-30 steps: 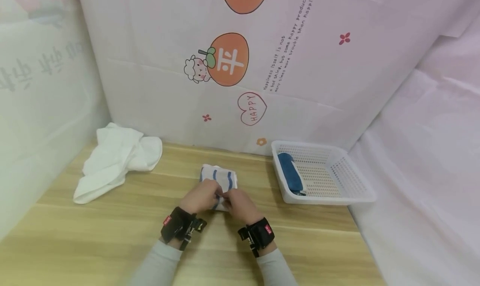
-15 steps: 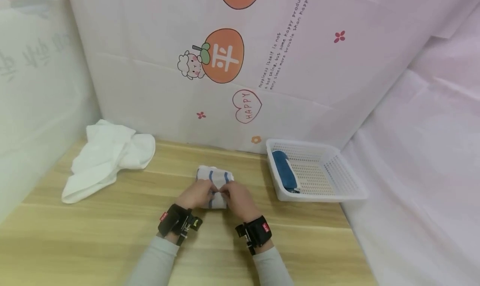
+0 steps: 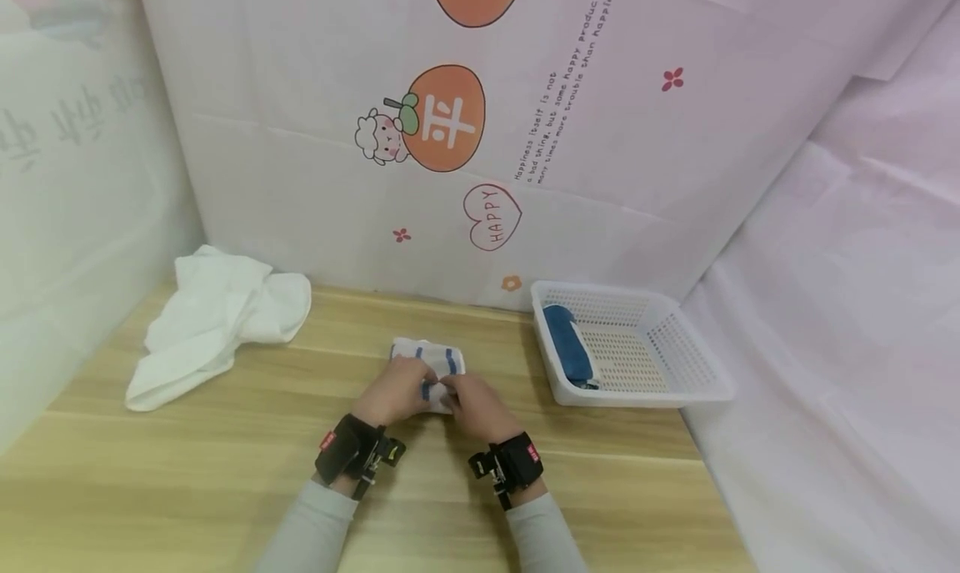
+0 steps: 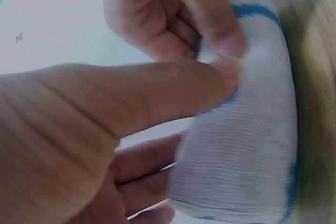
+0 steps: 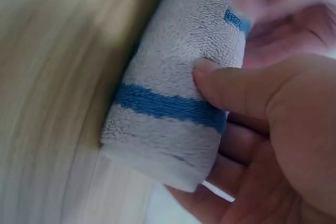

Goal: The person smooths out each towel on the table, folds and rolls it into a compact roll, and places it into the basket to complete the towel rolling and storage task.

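The little striped towel (image 3: 427, 364) looks soft and light – both the left hand (image 3: 395, 392) and right hand (image 3: 474, 406) pinch its rolled near end, a good spot to hold.

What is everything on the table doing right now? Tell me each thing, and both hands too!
Striped towel: partly rolled, on the table.
Left hand: gripping the towel's roll.
Right hand: gripping the roll too, thumb on top.
White cloth: crumpled, lying loose.
White basket: upright on the table.
Blue roll: rolled up, inside the basket.
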`<act>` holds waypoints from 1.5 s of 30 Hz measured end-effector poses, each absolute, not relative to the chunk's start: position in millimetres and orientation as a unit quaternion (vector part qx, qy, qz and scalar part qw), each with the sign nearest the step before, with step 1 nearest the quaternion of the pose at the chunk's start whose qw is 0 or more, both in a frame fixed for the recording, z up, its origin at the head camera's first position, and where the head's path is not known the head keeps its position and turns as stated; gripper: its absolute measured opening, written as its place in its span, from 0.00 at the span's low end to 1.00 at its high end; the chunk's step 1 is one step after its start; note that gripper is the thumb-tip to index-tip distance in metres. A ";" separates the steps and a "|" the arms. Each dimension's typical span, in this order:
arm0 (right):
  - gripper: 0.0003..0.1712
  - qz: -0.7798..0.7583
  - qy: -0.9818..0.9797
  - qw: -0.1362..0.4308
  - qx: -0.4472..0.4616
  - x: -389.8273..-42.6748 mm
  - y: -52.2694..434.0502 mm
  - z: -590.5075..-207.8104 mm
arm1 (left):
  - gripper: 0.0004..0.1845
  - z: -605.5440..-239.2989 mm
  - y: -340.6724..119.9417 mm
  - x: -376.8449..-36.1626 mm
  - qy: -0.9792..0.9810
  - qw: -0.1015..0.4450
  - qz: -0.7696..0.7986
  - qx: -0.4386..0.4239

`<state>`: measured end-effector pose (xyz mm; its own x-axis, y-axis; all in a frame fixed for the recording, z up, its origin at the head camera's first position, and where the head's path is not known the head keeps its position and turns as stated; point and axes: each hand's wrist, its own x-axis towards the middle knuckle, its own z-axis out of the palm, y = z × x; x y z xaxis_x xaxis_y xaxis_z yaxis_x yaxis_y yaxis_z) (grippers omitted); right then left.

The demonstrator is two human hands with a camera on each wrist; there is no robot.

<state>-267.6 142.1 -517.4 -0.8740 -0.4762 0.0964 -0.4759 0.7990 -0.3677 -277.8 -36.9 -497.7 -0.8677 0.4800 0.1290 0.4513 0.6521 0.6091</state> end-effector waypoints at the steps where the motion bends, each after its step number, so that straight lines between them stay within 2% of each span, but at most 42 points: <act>1: 0.07 -0.202 0.947 0.011 -0.249 -268.4 144.3 -517.7 | 0.13 -497.5 -37.6 -277.7 0.908 0.024 0.326 0.262; 5: 0.13 -0.222 0.940 0.050 -0.253 -270.9 149.6 -516.9 | 0.11 -498.5 -41.8 -278.4 0.900 0.045 0.327 0.284; 8: 0.14 -0.234 0.936 0.066 -0.254 -269.6 149.3 -513.9 | 0.10 -499.9 -45.2 -280.1 0.892 0.069 0.333 0.298; 12: 0.09 -0.192 0.953 0.010 -0.234 -260.4 142.0 -503.3 | 0.09 -503.9 -48.5 -283.8 0.885 0.096 0.350 0.293; 15: 0.01 -0.125 0.970 -0.039 -0.202 -250.4 133.7 -494.0 | 0.09 -508.0 -50.6 -288.1 0.881 0.098 0.360 0.291; 19: 0.12 -0.055 0.980 -0.049 -0.185 -243.7 123.0 -492.5 | 0.11 -512.7 -53.9 -292.1 0.878 0.084 0.367 0.294; 23: 0.12 -0.052 0.981 -0.051 -0.178 -248.8 119.2 -500.5 | 0.13 -509.6 -52.7 -291.6 0.885 0.072 0.370 0.273; 28: 0.05 -0.101 0.977 -0.023 -0.188 -255.8 125.3 -508.8 | 0.15 -496.8 -51.4 -282.9 0.893 0.064 0.364 0.256; 32: 0.16 -0.151 0.965 0.018 -0.213 -257.9 131.4 -510.7 | 0.21 -490.9 -54.5 -276.9 0.893 0.080 0.360 0.259; 34: 0.18 -0.171 0.959 0.042 -0.220 -258.4 134.3 -511.0 | 0.22 -492.7 -56.5 -277.0 0.888 0.091 0.365 0.265; 40: 0.20 -0.217 0.951 0.083 -0.207 -260.5 139.3 -513.2 | 0.17 -506.8 -65.0 -285.8 0.863 0.128 0.395 0.289; 42: 0.20 -0.219 0.953 0.067 -0.197 -261.0 140.5 -513.2 | 0.16 -510.4 -66.1 -288.9 0.858 0.135 0.397 0.295; 45: 0.15 -0.186 0.964 0.011 -0.190 -257.4 139.9 -505.5 | 0.16 -514.1 -63.9 -291.8 0.865 0.133 0.395 0.280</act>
<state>-257.4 139.9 -505.5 -0.9275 -0.3704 0.0499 -0.3624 0.8588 -0.3621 -291.8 -63.9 -514.1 -0.8080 0.5891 -0.0096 0.3785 0.5314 0.7579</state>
